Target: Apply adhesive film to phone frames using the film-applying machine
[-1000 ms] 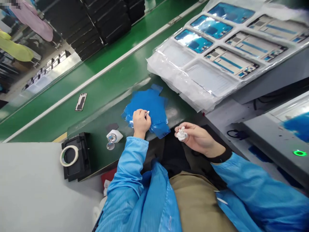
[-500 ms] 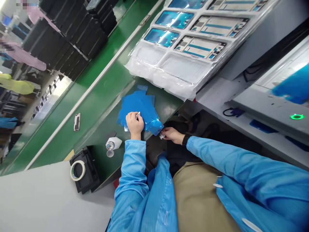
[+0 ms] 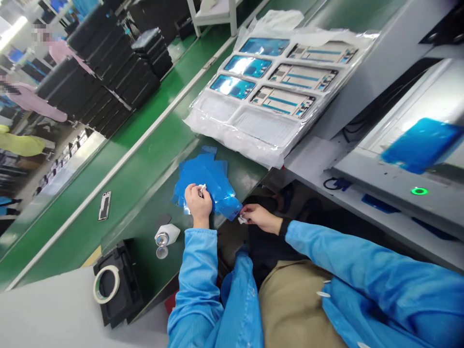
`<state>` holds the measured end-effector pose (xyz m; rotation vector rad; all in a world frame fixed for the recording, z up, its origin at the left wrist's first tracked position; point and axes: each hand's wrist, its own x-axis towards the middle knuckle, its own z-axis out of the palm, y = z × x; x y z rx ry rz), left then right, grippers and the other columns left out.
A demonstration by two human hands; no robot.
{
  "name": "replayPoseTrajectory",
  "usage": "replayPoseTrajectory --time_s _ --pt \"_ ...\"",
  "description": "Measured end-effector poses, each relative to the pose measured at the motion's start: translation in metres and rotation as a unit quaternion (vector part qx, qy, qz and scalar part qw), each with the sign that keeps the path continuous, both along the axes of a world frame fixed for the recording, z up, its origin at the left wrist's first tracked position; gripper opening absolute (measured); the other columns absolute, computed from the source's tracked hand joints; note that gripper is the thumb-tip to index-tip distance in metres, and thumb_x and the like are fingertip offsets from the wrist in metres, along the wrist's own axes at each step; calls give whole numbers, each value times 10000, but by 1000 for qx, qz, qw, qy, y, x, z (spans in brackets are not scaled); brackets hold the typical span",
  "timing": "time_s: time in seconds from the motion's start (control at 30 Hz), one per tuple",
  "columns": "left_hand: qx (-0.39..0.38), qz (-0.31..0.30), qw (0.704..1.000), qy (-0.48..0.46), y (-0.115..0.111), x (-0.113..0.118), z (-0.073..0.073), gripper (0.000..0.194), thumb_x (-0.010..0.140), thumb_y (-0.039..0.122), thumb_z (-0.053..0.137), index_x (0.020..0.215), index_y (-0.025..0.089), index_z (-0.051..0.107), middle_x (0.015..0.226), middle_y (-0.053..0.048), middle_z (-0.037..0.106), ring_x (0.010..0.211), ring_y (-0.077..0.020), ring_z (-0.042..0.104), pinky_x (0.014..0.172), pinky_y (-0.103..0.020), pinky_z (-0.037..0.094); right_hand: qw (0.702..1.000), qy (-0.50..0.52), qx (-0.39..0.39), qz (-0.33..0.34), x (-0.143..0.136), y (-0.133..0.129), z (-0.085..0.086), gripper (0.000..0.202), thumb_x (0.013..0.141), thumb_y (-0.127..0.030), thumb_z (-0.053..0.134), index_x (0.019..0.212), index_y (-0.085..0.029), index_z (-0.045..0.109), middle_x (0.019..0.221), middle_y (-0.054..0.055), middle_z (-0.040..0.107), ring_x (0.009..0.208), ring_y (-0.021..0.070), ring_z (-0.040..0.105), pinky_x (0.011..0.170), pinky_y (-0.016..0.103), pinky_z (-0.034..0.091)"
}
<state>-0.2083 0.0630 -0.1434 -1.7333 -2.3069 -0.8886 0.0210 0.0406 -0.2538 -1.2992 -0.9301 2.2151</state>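
In the head view a loose pile of blue plastic film sheets (image 3: 206,171) lies on the green table. My left hand (image 3: 199,205) rests on the pile's near edge, its fingers curled around a crumpled white wipe (image 3: 202,188). At the table's edge my right hand (image 3: 261,217) is closed in a pinch on another crumpled white wipe (image 3: 242,219). Its fingertips meet the corner of the nearest blue film (image 3: 231,209), which juts past the edge; whether they grip the film too I cannot tell.
A white tray (image 3: 261,137) holds several phone frames behind the films. Left of my left hand stands a white bottle with a metal top (image 3: 168,236). A tape roll (image 3: 106,284) lies on black trays (image 3: 125,285). A machine (image 3: 362,179) stands right; a phone part (image 3: 104,206) lies far left.
My view has shifted, so the table and tray appear lower and more of the background shows. Both hands keep nearly the same place at the films, the wipes still in them.
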Motion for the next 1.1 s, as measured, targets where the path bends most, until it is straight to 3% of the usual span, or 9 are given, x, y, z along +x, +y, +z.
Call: replayPoseTrajectory --time_s 0.17,0.33,0.47,0.53,0.73,0.87,1.0,1.07,1.1 --pt "14 3 1000 -7 1 -3 -4 98 959 276 609 979 199 666 1248 -204 682 1240 -327 660 1121 -483 532 978 22 187 -88 32 47 49 290 721 -432 847 865 -208 733 890 52 778 853 227 736 839 371 636" --pt "10 9 1000 7 3 -7 -3 132 955 301 590 956 196 670 1207 -207 694 1205 -336 672 1098 -500 550 926 -42 342 -155 7 122 75 395 886 -392 724 1240 -218 723 1303 133 754 1248 328 715 1189 551 534" --pt "7 11 1000 19 6 -11 -1 133 936 306 581 922 206 667 1168 -193 707 1174 -329 690 1073 -491 572 884 -98 435 -141 13 109 79 558 831 -308 785 1367 -182 696 1523 200 620 1503 410 521 1348 627 336" --pt "8 12 1000 18 9 -12 3 134 918 320 584 904 213 662 1150 -181 707 1159 -326 696 1070 -489 578 867 -116 470 -122 38 82 74 503 851 -299 764 1339 -186 716 1524 194 621 1480 397 546 1339 623 362" --pt "69 41 997 -1 18 -9 19 144 825 344 611 916 234 622 1150 -179 666 1284 -429 645 1148 -641 529 837 -242 484 -80 173 27 62 272 827 -231 783 1094 -266 818 1181 61 820 1106 266 775 1025 412 645" --pt "93 31 995 32 21 -6 25 323 785 288 666 1107 265 654 1456 -193 599 1366 -430 635 1147 -622 575 781 -444 373 -230 308 29 93 166 870 -216 779 1033 -227 807 1087 101 835 919 263 774 916 401 624" --pt "129 19 990 51 9 21 54 381 773 296 695 1152 314 658 1450 -163 607 1358 -431 640 1119 -666 586 669 -591 218 -394 446 24 132 334 943 -165 711 1264 -79 746 1287 328 740 1263 410 689 1075 588 483" --pt "151 -26 986 64 10 46 70 311 824 303 702 1133 305 667 1384 -152 653 1346 -417 645 1143 -675 559 626 -654 124 -407 505 21 124 566 934 -215 805 1430 13 659 1408 453 616 1444 465 572 1083 628 431" --pt "157 -64 983 69 16 60 77 277 857 302 700 1133 289 674 1355 -151 673 1325 -405 656 1159 -670 542 627 -670 76 -390 529 21 112 710 929 -310 853 1493 44 605 1419 488 579 1471 478 547 1033 625 443"
